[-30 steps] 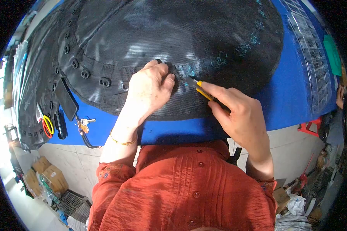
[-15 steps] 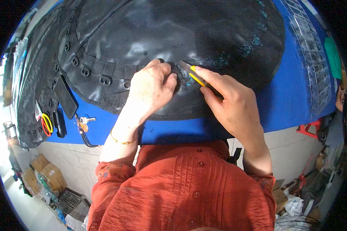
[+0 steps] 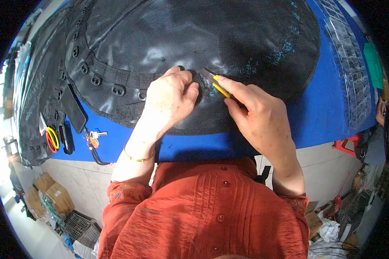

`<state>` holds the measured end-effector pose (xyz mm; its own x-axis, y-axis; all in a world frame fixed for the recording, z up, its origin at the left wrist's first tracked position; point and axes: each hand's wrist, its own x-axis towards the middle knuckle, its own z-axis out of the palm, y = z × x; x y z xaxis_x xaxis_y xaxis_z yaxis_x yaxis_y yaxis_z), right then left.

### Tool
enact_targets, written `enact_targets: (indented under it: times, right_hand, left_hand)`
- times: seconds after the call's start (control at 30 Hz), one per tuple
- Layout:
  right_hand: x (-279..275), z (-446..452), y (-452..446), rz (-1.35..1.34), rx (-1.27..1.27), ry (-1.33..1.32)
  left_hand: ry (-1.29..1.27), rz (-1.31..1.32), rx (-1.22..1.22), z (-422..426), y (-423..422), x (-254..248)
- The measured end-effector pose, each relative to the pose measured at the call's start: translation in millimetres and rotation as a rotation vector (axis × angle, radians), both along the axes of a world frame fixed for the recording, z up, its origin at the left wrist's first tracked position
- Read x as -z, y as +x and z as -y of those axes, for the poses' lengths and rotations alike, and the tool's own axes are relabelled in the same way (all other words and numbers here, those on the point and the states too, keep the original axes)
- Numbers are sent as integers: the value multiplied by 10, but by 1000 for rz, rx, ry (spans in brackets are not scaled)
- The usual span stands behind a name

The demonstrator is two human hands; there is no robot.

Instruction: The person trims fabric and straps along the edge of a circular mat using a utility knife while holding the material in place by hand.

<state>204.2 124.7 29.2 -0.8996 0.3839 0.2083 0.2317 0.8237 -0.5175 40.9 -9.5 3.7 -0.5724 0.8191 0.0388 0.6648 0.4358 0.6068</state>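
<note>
A big rounded piece of black mesh fabric [image 3: 246,39] lies across the blue table, with a webbing band [image 3: 136,79] and a row of black plastic rings [image 3: 118,90] along its near left side. My left hand [image 3: 170,93] is closed on the fabric at the end of this band; its fingertips are hidden. In my right hand [image 3: 259,108] is a yellow utility knife [image 3: 221,90], its blade [image 3: 206,74] out and pointing up-left, low over the fabric just right of my left hand. Teal thread scraps [image 3: 281,54] are scattered over the fabric's right part.
At the left lie a black phone [image 3: 73,110], scissors [image 3: 52,137] with red and yellow handles, and keys [image 3: 95,136]. Clear plastic sheeting [image 3: 348,64] runs down the table's right side, beside a green piece [image 3: 373,64]. Cardboard boxes [image 3: 58,198] stand on the floor.
Fewer teal scraps show just right of the knife blade. My right hand and the knife have shifted only slightly; my left hand stays put.
</note>
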Motion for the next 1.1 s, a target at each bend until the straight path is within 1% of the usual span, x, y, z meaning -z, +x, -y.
enact_targets:
  times: [0.17, 0.27, 0.67, 0.77, 0.83, 0.87, 0.93, 0.97, 1.0, 1.07, 1.1]
  right_hand:
    - [2, 0, 31, 36, 5, 12]
    - [1, -2, 41, 22, -1, 10]
    - [-65, -35, 223, 45, -25, -95]
    - [-77, -84, 300, 96, -40, -123]
    - [-67, -164, 318, -40, -69, -180]
    - [-83, -227, 309, -51, -39, -195]
    - [-111, -356, 303, -127, 98, -237]
    - [-139, -424, 274, -177, 145, -328]
    - [-39, -549, 244, -275, 167, -284]
    - [53, -784, 165, -324, 231, -247]
    - [81, -871, 109, -300, 271, -305]
  left_hand:
    - [1, 18, 1, -4, 4, -2]
    - [-13, -17, 0, -8, 5, -11]
    - [-15, -25, 15, -7, -7, -13]
    - [4, -28, 9, -3, -5, -5]
    - [-22, -9, 0, -5, -12, -10]
    - [-16, -12, 10, -6, -18, -6]
    - [-40, 28, 5, 5, -23, 8]
    - [-40, 26, 0, 4, -21, 3]
    - [-33, 23, 16, 6, -17, 5]
    - [-41, 28, 3, 3, -16, -8]
    - [-58, 11, 10, -6, -27, -31]
